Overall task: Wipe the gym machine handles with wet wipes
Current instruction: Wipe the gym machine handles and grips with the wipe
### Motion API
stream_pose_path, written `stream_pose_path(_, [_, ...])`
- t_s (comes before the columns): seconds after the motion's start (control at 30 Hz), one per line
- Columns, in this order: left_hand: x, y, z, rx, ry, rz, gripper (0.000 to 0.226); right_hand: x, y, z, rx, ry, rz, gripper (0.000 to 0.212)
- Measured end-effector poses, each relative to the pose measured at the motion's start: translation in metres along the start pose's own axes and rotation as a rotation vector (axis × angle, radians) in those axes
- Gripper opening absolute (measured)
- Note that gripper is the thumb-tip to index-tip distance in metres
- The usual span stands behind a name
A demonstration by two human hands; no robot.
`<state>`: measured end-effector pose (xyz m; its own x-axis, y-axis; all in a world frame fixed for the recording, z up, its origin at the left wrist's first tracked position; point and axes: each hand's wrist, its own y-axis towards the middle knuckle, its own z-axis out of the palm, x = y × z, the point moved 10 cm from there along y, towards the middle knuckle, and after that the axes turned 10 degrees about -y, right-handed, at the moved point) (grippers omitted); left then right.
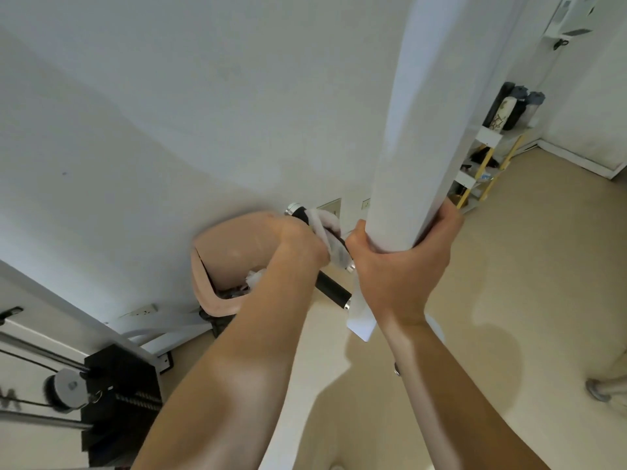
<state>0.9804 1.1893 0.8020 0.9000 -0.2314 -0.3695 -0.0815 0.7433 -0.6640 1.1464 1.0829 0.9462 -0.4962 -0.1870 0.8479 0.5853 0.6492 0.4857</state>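
White wet wipe [326, 225], thin and crumpled, is wrapped over the upper black cylindrical handle [300, 214] with chrome end caps, just left of the white metal upright [414, 130] of the gym machine. The left hand [298, 244] has its fingers curled round wipe and handle together. The right hand [402, 269] is clamped on the lower end of the upright, thumb on one side and fingers on the other, seemingly to steady it. A second black handle [334, 290] sticks out just below, with no wipe on it.

The wipe is probably light, limp and easy to bunch or tear, so it is best kept pinned under the palm. The handle looks stiff with a grippy sleeve, which may turn slick once wet. Behind the hands stands a pink waste bin [230, 252], and a black weight stack [118, 401] sits lower left. No brand can be read; a dark letter-like mark [8, 396] at the left edge is cut off.
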Motion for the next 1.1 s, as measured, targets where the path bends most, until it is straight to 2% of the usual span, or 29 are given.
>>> stream_pose_path(0.07, [-0.030,0.012,0.004,0.026,0.021,0.021,0.079,0.001,-0.001,-0.001,-0.007,0.001,-0.005,0.072])
stream_pose_path(0.13, [-0.050,0.022,0.000,0.038,-0.119,0.056,0.090,0.001,-0.001,0.000,-0.006,0.002,-0.008,0.073])
stream_pose_path(0.2, [-0.052,0.031,0.002,0.159,-0.240,0.083,0.097,0.001,-0.001,0.000,-0.007,0.010,-0.009,0.074])
stream_pose_path(0.27, [-0.034,0.031,0.008,0.251,-0.283,0.035,0.090,-0.001,-0.001,0.000,-0.012,0.018,-0.004,0.073])
stream_pose_path(0.43, [0.045,-0.001,0.013,0.324,-0.090,-0.091,0.072,-0.002,0.004,0.002,-0.005,0.036,0.012,0.073])
stream_pose_path(0.57, [0.063,-0.003,-0.006,0.185,-0.144,-0.130,0.078,-0.003,0.004,0.000,-0.010,0.006,-0.015,0.074])
stream_pose_path(0.67, [0.054,0.005,-0.019,0.096,-0.151,-0.132,0.073,0.000,0.000,-0.001,0.009,0.019,-0.021,0.074])
stream_pose_path(0.8, [0.039,0.019,-0.043,0.071,0.032,-0.097,0.051,0.006,-0.003,0.000,0.009,0.042,-0.055,0.077])
stream_pose_path(0.97, [0.017,-0.004,-0.059,0.121,0.030,-0.057,0.022,0.019,-0.006,-0.010,-0.069,0.063,-0.244,0.097])
stream_pose_path(1.03, [0.004,-0.008,-0.067,0.128,0.068,0.002,0.025,0.023,-0.008,-0.019,-0.144,0.011,-0.320,0.090])
stream_pose_path(1.1, [-0.012,-0.009,-0.077,0.127,0.193,0.090,0.034,0.028,-0.025,-0.037,-0.273,-0.092,-0.440,0.074])
